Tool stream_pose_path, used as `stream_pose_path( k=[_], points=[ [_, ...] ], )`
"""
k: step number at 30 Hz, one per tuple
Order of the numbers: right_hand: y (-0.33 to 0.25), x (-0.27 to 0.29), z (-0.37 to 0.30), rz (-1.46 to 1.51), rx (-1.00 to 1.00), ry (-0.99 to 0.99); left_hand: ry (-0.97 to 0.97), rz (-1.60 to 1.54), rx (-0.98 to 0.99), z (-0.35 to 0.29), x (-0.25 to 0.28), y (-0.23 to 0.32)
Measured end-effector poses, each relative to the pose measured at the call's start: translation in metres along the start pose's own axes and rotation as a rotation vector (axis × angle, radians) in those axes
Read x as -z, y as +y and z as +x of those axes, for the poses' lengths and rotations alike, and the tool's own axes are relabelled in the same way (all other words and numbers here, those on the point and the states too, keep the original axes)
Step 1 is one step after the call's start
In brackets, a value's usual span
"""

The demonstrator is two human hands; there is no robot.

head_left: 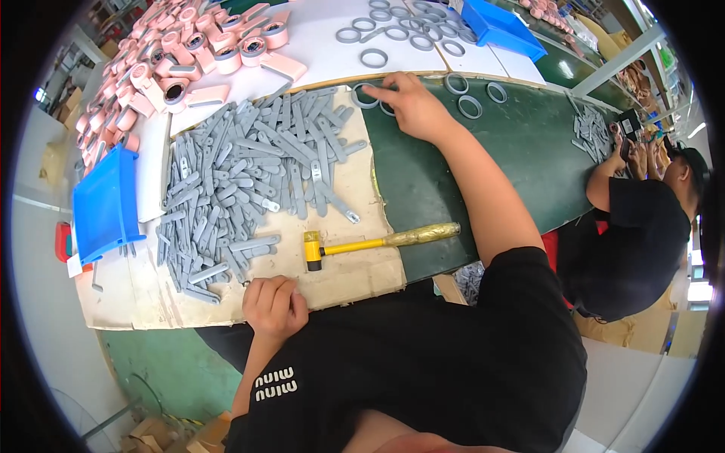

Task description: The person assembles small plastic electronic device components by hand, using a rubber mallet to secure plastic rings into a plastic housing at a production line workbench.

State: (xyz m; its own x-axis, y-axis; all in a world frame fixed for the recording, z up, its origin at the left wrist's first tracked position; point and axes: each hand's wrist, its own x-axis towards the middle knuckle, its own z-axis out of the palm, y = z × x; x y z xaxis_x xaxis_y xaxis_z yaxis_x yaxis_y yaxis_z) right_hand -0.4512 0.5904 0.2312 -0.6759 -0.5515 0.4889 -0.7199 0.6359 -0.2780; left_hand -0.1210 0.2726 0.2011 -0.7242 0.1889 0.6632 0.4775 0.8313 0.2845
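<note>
My right hand (414,107) reaches to the far edge of the green tabletop. Its fingers are stretched out and apart, with one fingertip at a grey ring (355,96). Another grey ring (387,111) is partly covered by this hand. Close to my body, my left hand (273,308) rests curled at the front edge of the cardboard sheet (347,281). Nothing sticks out of its fingers, though the palm side is hidden. Between my hands lies a mallet (351,247) with a yellow and black head. A big pile of flat grey plastic strips (249,166) covers the cardboard.
Pink rounded parts (200,49) are heaped at the far left, beside a tilted blue bin (107,202). More grey rings (396,32) lie on the white surface near another blue bin (502,29). At right, a person in black (638,226) works by more strips (591,134).
</note>
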Motion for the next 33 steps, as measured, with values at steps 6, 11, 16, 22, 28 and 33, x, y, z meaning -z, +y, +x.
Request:
stream_pose_path(
  k=[6, 11, 16, 22, 28, 33],
  points=[
    [0.006, 0.003, -0.002, -0.134, -0.017, -0.086, -0.013, -0.004, 0.018, 0.002, 0.004, 0.002],
    [0.035, 0.019, 0.001, -0.120, -0.083, -0.108, 0.024, 0.011, 0.012, -0.001, 0.004, 0.002],
    [0.074, 0.035, 0.029, -0.142, -0.278, 0.181, 0.035, -0.007, 0.003, -0.005, 0.006, 0.002],
    [0.115, 0.053, 0.046, -0.163, -0.625, 0.553, 0.038, -0.015, -0.025, -0.004, 0.007, 0.002],
    [0.114, 0.096, -0.012, -0.297, -0.376, -0.259, 0.053, -0.008, -0.011, -0.008, 0.007, -0.001],
    [0.111, 0.086, -0.047, -0.386, -0.324, -0.231, 0.058, -0.016, -0.045, -0.003, 0.010, 0.000]
  ],
)
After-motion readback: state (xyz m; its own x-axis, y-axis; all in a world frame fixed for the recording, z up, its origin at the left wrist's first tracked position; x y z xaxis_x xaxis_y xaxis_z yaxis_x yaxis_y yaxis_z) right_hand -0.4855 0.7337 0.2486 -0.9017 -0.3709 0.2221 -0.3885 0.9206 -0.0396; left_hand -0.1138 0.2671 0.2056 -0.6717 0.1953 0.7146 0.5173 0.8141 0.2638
